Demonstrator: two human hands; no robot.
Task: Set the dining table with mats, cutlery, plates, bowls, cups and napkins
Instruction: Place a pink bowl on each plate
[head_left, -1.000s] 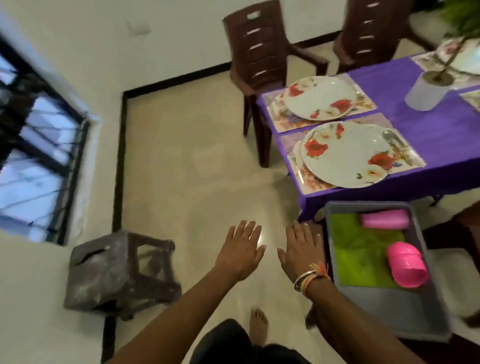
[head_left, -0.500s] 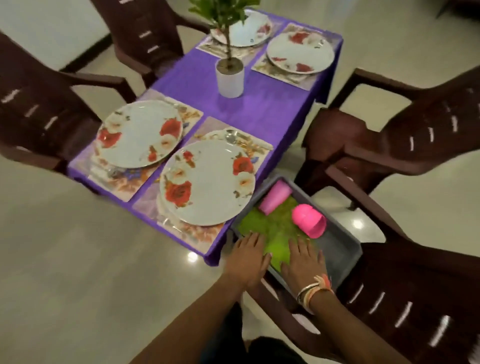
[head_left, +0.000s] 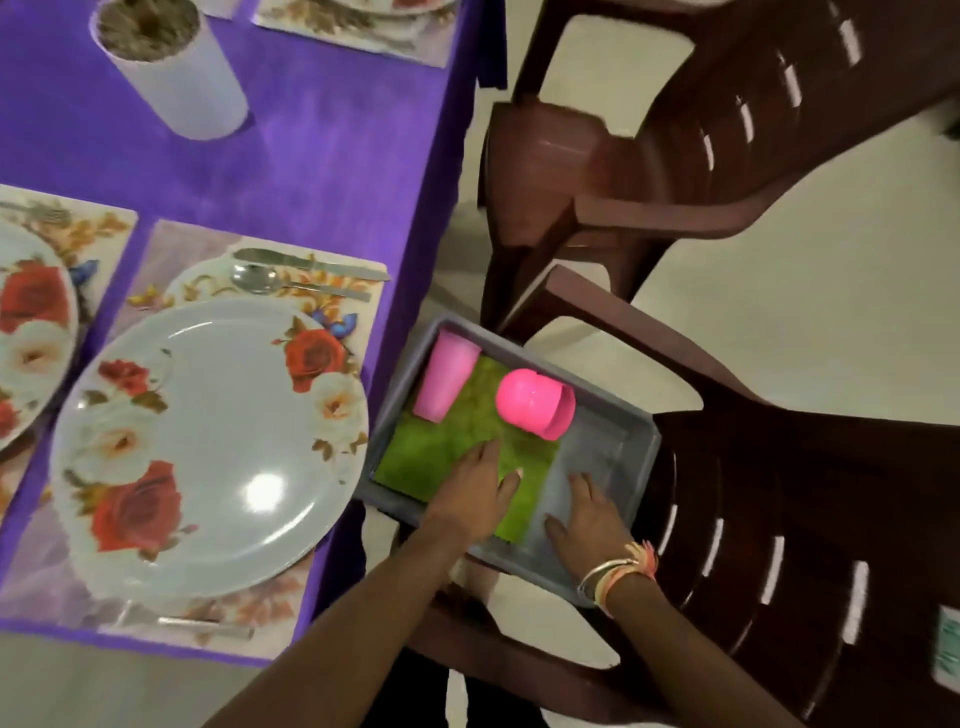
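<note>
A grey rectangular plastic tray (head_left: 637, 457) sits on the seat of a dark brown plastic chair (head_left: 779, 519), just beside the right edge of the tabletop, near its front right corner. A green cloth (head_left: 441, 452) covers the left part of the tray floor. Two plastic cups lie on their sides at the tray's far end: a pale pink cup (head_left: 448, 376) along the left wall and a bright pink cup (head_left: 532, 402) just beside it.

Both hands are inside the tray, apart from each other, and neither grips anything. The left hand (head_left: 475, 488) lies flat on the green cloth, fingers straight and thumb stuck out to the side. The right hand (head_left: 589, 519), with bangles (head_left: 618, 571) at the wrist, rests flat on the bare grey floor beside the cloth, fingers spread.

A purple tablecloth (head_left: 337, 156) covers the tabletop. At the front right corner lies a floral place mat (head_left: 171, 244) carrying a white round plate with red roses (head_left: 208, 441). A steel knife (head_left: 311, 262) and a steel spoon (head_left: 291, 283) lie side by side on the mat's far strip, and a steel fork (head_left: 192, 626) lies along its near edge. A second rose plate (head_left: 26, 332) shows at the left edge. A white cylindrical pot of soil (head_left: 176, 78) stands farther back.
</note>
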